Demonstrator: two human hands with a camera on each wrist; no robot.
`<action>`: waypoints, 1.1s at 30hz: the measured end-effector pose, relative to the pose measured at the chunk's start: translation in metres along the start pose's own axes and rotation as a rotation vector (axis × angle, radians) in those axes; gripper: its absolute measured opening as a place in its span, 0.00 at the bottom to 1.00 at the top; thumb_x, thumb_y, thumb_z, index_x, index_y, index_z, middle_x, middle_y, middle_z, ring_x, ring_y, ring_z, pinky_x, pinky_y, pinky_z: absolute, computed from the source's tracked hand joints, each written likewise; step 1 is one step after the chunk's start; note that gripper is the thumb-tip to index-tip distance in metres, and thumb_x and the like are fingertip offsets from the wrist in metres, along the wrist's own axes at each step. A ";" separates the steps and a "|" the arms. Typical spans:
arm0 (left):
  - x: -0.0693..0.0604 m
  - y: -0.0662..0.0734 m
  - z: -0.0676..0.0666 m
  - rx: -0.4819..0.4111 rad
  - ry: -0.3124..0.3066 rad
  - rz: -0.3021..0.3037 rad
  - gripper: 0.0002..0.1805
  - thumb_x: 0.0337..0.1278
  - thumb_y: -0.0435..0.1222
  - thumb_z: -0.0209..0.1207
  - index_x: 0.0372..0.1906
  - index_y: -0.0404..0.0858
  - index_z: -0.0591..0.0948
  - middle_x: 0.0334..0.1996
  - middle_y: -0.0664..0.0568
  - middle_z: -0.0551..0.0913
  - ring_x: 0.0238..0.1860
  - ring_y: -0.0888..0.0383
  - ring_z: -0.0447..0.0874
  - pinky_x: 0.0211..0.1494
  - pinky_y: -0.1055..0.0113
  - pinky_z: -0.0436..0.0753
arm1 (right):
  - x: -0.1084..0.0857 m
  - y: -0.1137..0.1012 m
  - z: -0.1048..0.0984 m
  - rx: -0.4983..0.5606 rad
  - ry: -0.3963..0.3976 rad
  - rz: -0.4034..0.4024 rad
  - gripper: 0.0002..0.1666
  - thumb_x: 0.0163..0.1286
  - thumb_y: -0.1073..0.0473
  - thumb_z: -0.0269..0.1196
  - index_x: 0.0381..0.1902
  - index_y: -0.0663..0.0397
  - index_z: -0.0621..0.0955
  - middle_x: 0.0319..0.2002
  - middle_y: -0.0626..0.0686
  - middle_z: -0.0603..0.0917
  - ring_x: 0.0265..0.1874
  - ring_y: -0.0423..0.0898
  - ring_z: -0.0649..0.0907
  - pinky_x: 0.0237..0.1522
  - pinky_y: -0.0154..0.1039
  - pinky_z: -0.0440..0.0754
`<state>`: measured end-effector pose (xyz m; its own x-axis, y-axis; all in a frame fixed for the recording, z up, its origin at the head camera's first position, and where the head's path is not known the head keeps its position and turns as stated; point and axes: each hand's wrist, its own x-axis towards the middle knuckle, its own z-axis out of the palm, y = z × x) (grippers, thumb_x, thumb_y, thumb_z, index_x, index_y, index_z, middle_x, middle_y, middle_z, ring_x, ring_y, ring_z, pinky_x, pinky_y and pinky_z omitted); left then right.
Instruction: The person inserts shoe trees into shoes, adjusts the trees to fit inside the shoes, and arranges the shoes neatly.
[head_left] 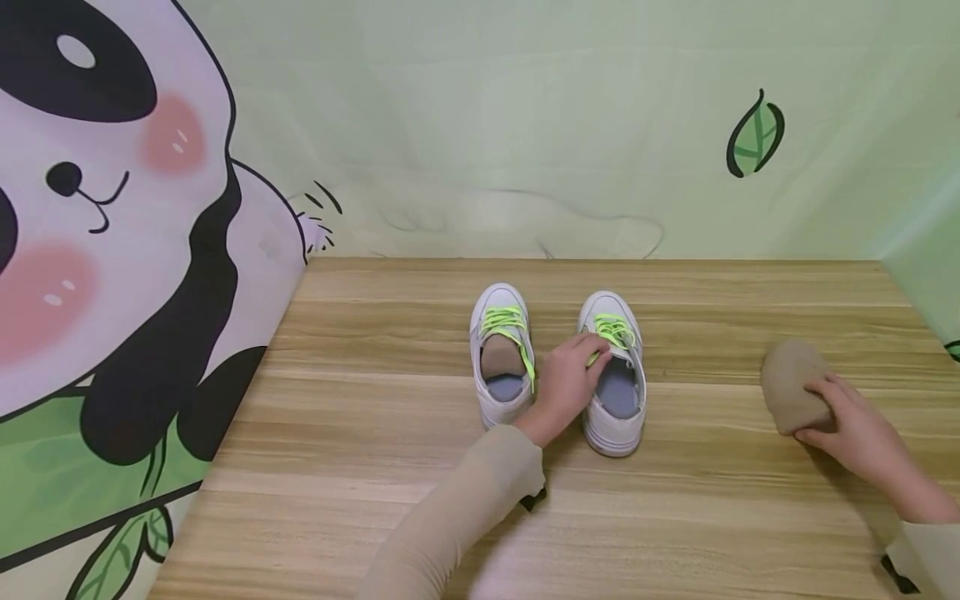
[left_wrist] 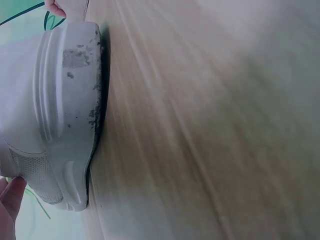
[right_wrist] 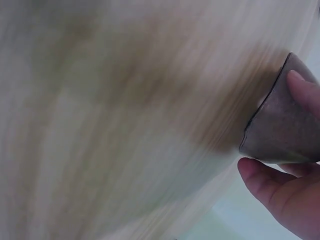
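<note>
Two white sneakers with neon green laces stand side by side on a wood-grain surface, toes away from me. My left hand (head_left: 567,379) pinches the right sneaker (head_left: 617,433) at its tongue and laces; its grey insole shows in the opening. In the left wrist view the sneaker's scuffed sole edge (left_wrist: 80,75) is close up. The left sneaker (head_left: 501,300) has a brown rounded insert (head_left: 501,357) inside, under the laces. Off to the right, my right hand (head_left: 862,429) grips a similar brown rounded shoe insert (head_left: 793,379) between thumb and fingers, also seen in the right wrist view.
The wood-grain surface (head_left: 360,467) ends at a pale green backdrop (head_left: 480,133) behind the sneakers. A printed panda (head_left: 150,275) covers the left side, and a printed leaf (head_left: 755,137) shows at the upper right.
</note>
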<state>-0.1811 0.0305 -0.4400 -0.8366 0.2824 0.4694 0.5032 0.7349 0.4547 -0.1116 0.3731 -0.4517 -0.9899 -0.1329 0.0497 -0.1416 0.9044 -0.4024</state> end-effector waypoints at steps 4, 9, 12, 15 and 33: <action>0.001 0.000 -0.001 -0.008 -0.005 -0.028 0.06 0.53 0.43 0.56 0.34 0.48 0.80 0.39 0.60 0.82 0.42 0.66 0.80 0.45 0.74 0.76 | 0.000 0.001 -0.002 0.006 -0.017 0.020 0.38 0.53 0.56 0.64 0.55 0.71 0.62 0.58 0.80 0.52 0.52 0.77 0.58 0.43 0.69 0.58; 0.002 -0.001 0.000 -0.038 -0.010 -0.057 0.07 0.53 0.43 0.56 0.35 0.47 0.82 0.39 0.59 0.82 0.43 0.65 0.80 0.46 0.75 0.75 | 0.001 0.002 -0.005 -0.001 -0.049 0.043 0.40 0.55 0.50 0.63 0.57 0.70 0.63 0.59 0.79 0.53 0.54 0.77 0.57 0.43 0.69 0.57; 0.003 -0.001 -0.001 -0.034 -0.010 -0.063 0.08 0.52 0.43 0.57 0.35 0.47 0.82 0.38 0.59 0.83 0.42 0.65 0.80 0.46 0.74 0.76 | 0.000 0.002 -0.005 -0.028 -0.048 0.032 0.40 0.55 0.49 0.63 0.57 0.70 0.64 0.58 0.78 0.56 0.53 0.76 0.59 0.43 0.69 0.59; 0.004 -0.001 -0.003 -0.020 -0.018 -0.064 0.08 0.52 0.44 0.57 0.35 0.48 0.82 0.36 0.60 0.83 0.41 0.65 0.81 0.44 0.73 0.76 | 0.000 0.001 -0.005 -0.039 -0.038 0.013 0.39 0.55 0.50 0.63 0.56 0.71 0.65 0.58 0.77 0.58 0.54 0.75 0.60 0.43 0.67 0.60; 0.018 0.008 -0.020 0.211 -0.203 -0.019 0.07 0.55 0.46 0.53 0.34 0.52 0.81 0.31 0.63 0.83 0.33 0.66 0.80 0.32 0.70 0.76 | 0.000 -0.008 -0.010 -0.031 0.024 -0.044 0.38 0.52 0.53 0.65 0.53 0.75 0.68 0.51 0.78 0.66 0.50 0.74 0.65 0.45 0.64 0.63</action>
<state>-0.1882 0.0291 -0.4126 -0.8822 0.3696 0.2919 0.4489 0.8473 0.2839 -0.1105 0.3700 -0.4393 -0.9826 -0.1632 0.0883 -0.1845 0.9100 -0.3712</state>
